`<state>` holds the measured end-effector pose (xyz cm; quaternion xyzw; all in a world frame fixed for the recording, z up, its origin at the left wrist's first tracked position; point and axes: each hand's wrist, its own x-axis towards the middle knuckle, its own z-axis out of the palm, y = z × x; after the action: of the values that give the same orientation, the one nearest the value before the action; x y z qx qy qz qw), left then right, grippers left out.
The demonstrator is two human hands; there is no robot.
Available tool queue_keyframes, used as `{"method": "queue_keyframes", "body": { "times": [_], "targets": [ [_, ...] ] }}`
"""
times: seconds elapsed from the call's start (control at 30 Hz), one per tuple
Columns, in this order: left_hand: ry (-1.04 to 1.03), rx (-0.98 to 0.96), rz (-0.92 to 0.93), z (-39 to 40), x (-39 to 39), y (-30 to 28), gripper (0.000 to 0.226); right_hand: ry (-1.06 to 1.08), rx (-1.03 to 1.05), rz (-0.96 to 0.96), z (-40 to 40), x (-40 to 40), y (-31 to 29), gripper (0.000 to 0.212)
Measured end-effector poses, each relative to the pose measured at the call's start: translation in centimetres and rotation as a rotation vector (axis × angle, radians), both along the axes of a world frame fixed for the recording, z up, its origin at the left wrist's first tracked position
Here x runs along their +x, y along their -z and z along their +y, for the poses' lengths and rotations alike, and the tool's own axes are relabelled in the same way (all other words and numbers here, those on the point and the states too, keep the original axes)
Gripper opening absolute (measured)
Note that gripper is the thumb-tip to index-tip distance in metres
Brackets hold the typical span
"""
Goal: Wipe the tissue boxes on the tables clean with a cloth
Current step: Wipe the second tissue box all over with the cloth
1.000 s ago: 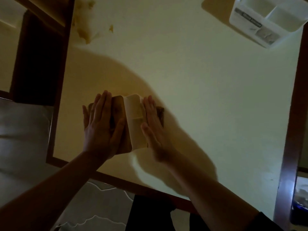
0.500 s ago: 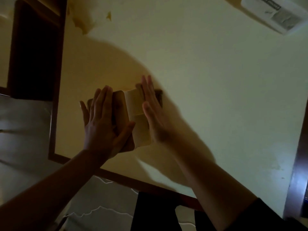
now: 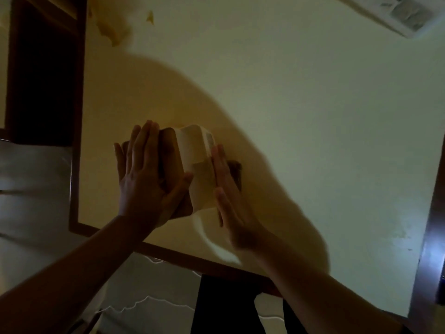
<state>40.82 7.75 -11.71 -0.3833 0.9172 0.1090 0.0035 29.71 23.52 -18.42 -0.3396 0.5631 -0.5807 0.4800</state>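
A cream tissue box (image 3: 195,165) with a dark brown left side stands on the cream table (image 3: 313,116), near its front left corner. My left hand (image 3: 147,174) lies flat against the brown side, fingers straight, thumb hooked round the near corner, bracing the box. My right hand (image 3: 231,201) presses flat on the box's right side. A dark brown piece, seemingly the cloth (image 3: 234,168), shows just past its fingers; the rest is hidden under the palm.
The table's dark wooden frame (image 3: 77,116) runs along the left and near edges. A white compartment organiser (image 3: 397,13) sits at the far right. A yellowish stain (image 3: 113,30) marks the far left of the top. Grey floor (image 3: 31,189) lies left and below.
My right hand slid forward along the box's right side, then back toward me. The left hand stayed pressed on the left side. The box's far top corner now shows more.
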Motion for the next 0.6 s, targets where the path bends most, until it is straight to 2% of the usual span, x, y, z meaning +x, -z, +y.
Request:
{"method": "queue_keyframes", "body": {
  "times": [0.2, 0.43, 0.6],
  "targets": [
    [0.003, 0.007, 0.012, -0.2, -0.2, -0.2, 0.104, 0.002, 0.024, -0.159, -0.8, -0.4, 0.0, 0.076],
    [0.007, -0.013, 0.007, -0.1, 0.0, 0.1, 0.102, 0.030, -0.020, -0.047, -8.8, -4.4, 0.2, 0.036],
    [0.021, -0.004, -0.006, -0.3, 0.2, 0.0, 0.103, 0.061, -0.034, 0.099, -9.8, -5.1, -0.1, 0.042]
  ]
}}
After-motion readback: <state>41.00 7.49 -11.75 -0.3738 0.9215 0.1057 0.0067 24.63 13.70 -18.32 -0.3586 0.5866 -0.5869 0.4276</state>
